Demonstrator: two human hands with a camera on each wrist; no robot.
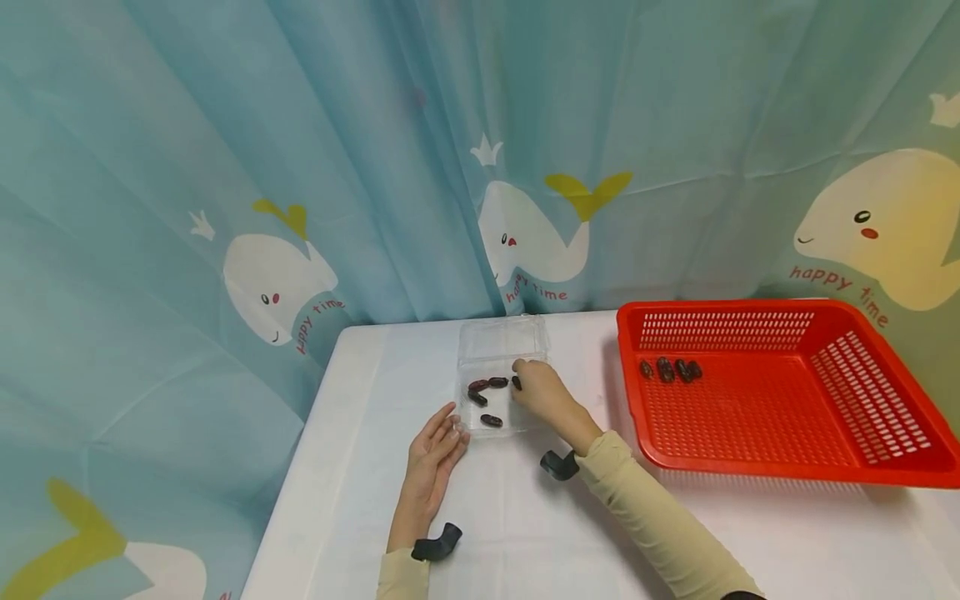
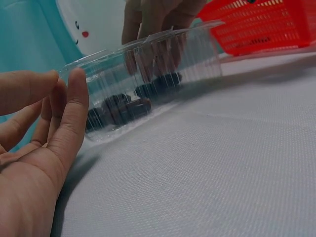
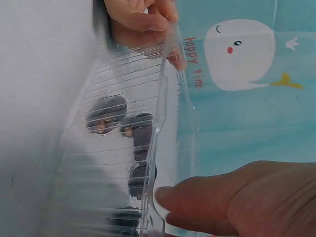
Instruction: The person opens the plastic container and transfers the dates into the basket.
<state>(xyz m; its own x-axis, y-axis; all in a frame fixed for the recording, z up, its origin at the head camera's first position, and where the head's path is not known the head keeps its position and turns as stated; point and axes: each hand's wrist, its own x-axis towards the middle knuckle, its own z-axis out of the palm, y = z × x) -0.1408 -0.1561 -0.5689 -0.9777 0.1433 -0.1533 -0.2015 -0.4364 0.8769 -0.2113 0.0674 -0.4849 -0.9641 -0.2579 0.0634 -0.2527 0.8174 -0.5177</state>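
Observation:
A clear plastic box lies on the table with its lid folded back. Inside it are several dark brown dates. At its near left corner my left hand holds the rim between thumb and fingers, also seen in the left wrist view. My right hand reaches over the right wall into the box, and its fingertips pinch a date low over the bottom. Through the ribbed wall, the right wrist view shows more dates in a row, the right thumb close beside the rim.
A red plastic basket stands at the right, with several dates in its far left corner. Behind the white table hangs a blue curtain with whale prints. A black wrist strap is on the left wrist.

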